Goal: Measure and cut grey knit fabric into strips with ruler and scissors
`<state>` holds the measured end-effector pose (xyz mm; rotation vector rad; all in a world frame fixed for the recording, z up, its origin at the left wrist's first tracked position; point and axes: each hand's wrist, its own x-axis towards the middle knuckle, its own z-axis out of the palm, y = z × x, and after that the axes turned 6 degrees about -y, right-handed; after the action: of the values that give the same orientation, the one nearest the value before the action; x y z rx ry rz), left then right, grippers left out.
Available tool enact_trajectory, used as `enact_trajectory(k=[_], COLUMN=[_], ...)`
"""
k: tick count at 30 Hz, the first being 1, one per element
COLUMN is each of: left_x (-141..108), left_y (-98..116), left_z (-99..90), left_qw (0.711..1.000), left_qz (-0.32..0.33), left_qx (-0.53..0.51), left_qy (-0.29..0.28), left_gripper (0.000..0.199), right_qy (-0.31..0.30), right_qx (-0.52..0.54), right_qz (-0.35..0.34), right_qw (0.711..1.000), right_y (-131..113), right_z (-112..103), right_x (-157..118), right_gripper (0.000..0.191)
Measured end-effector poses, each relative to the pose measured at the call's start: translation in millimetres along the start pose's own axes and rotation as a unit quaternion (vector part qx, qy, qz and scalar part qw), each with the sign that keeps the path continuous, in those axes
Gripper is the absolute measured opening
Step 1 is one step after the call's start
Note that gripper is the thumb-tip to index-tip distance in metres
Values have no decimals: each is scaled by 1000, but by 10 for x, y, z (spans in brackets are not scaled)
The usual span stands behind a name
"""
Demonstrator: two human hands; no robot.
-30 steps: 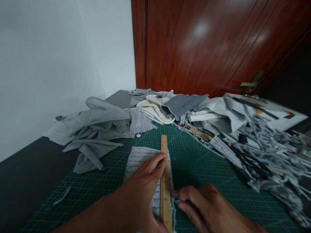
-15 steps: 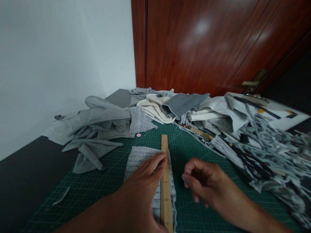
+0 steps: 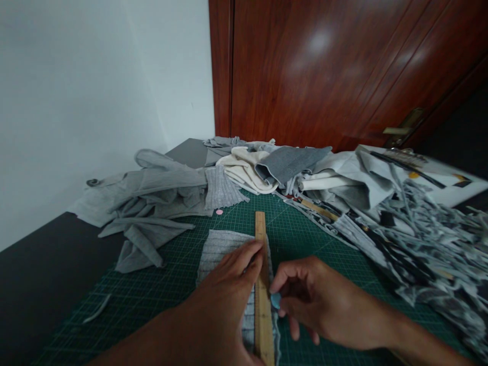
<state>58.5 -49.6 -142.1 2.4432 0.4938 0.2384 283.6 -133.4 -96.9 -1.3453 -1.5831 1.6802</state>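
Observation:
A wooden ruler point(image 3: 261, 284) lies lengthwise over a piece of grey ribbed knit fabric point(image 3: 221, 241), near the fabric's right edge. My left hand point(image 3: 229, 295) holds the ruler down, its fingertips pressed together on the upper part and the thumb side near the lower end. Between thumb and forefinger my right hand point(image 3: 308, 300) pinches a small blue disc of tailor's chalk point(image 3: 275, 300). The chalk is at the ruler's right edge, over the strip of fabric there; whether it touches the cloth I cannot tell. Part of the fabric is hidden under my left hand.
A green cutting mat point(image 3: 160, 295) covers the dark table point(image 3: 34, 264). Grey garments point(image 3: 152, 188) lie at left, folded cloth point(image 3: 247, 170) at the back, and a heap of fabric scraps point(image 3: 438, 244) at right. A pink disc point(image 3: 219, 212) sits beyond the ribbed piece.
My right hand has moved left with the chalk, from over the mat to the ruler's right edge. My left hand and the ruler stay in place.

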Motion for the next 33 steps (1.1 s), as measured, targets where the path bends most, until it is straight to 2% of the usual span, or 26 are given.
enact_trajectory(k=[3,8,16,24,30,33], left_x=[6,24,11,42,27,53], left_y=[-7,-22,-7,-55,-29,-37], left_z=[5,6,-6,50,31,32], left_qw=[1000,1000,1000,1000,1000,1000], left_qz=[-2,-2,-3,3,1,2], left_qx=[1,0,-20,-2,-3,-3], left_qy=[-1,-10,-1,8,13,11], left_gripper=[137,137,136,130,131,133], right_qy=[-4,17,-23,31,-34,-29], right_qx=[-26,-69,-45,-2,6,-6], right_qz=[8,-27,-18,-5,47,46], right_qw=[1000,997,999,1000,998,999], right_y=[11,-1,-11,-27,-81,-72], right_z=[-23,-52,-21,-225,-99,-95], right_x=[16,64,125,318,213,245], right_gripper=[10,18,20,19,18,18])
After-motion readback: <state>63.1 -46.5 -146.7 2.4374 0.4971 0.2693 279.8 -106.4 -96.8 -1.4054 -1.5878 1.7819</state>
